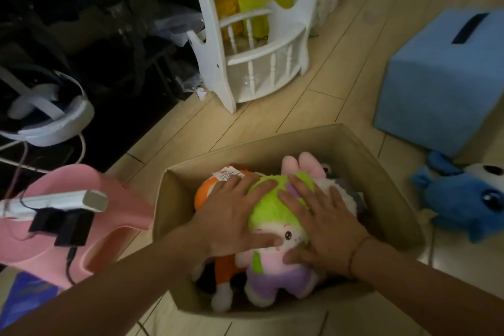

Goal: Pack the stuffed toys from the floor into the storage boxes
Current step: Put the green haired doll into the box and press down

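A brown storage box (387, 172) stands on the floor, full of stuffed toys. On top lies a doll with a green head (272, 207), a white face and a purple body. My left hand (231, 215) and my right hand (324, 224) lie flat on its head, fingers straight, pressing it from both sides. An orange toy (203, 192) with a paper tag and a pink toy (302, 165) show beneath it. A blue and white stuffed toy (461, 199) lies on the floor to the right of the box.
A blue fabric box (436, 76) with a dark handle stands at the right. A white wooden rack (261, 57) holding yellow bags stands behind the box. At the left are a pink plastic seat (81, 229), a white headset (51, 120) and dark clutter.
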A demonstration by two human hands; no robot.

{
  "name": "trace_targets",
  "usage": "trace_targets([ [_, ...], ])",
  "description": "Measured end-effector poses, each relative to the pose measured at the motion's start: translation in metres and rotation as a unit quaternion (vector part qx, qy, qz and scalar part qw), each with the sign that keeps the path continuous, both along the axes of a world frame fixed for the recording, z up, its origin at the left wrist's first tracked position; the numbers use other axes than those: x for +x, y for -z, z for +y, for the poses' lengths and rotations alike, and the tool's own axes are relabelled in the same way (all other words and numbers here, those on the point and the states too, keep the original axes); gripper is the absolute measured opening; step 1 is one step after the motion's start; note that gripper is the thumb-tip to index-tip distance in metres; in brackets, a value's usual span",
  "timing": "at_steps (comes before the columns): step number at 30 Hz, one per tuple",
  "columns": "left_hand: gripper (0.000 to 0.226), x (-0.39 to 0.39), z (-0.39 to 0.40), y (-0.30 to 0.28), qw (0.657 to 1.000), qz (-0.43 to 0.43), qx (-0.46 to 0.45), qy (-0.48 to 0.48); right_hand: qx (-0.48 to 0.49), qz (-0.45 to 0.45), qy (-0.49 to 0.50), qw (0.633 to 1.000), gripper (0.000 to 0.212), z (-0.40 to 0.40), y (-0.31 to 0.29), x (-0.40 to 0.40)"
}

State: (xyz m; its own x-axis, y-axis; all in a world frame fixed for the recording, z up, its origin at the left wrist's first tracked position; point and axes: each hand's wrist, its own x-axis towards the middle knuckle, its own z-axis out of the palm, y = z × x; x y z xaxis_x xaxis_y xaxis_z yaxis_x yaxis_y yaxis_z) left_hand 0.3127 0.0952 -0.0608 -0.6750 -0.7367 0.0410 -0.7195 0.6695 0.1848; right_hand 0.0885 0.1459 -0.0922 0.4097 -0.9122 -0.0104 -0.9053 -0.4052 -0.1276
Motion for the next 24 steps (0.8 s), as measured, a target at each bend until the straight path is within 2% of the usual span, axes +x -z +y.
trace_targets([
  [3,0.097,0.0,0.01,0.019,0.998,-0.065,-0.004,-0.024,0.037,0.068,-0.008,0.997,0.109,-0.003,0.016,0.007],
  [6,0.096,0.001,0.014,0.033,0.995,-0.091,-0.002,-0.048,0.052,0.06,-0.018,0.997,0.114,-0.01,0.023,0.014],
  [10,0.095,-0.012,0.001,0.006,0.996,-0.064,-0.047,-0.047,0.081,-0.015,-0.023,0.996,0.106,-0.013,-0.002,-0.009],
  [13,0.088,-0.052,-0.001,-0.034,0.997,-0.001,-0.082,-0.01,0.041,0.004,-0.01,0.999,0.103,0.002,-0.031,-0.053],
  [16,0.093,-0.109,0.011,-0.07,0.997,-0.012,-0.059,0.056,0.101,0.025,0.082,0.991,0.095,0.039,-0.064,-0.112],
  [19,0.094,-0.162,0.037,-0.102,0.993,-0.038,-0.012,0.109,0.119,-0.04,0.178,0.976,0.085,0.1,-0.115,-0.145],
  [22,0.083,-0.209,0.076,-0.152,0.992,-0.034,0.021,0.116,0.142,-0.086,0.325,0.931,0.076,0.166,-0.178,-0.167],
  [24,0.083,-0.24,0.108,-0.196,0.992,-0.025,0.071,0.097,0.142,-0.129,0.435,0.88,0.074,0.215,-0.227,-0.179],
])
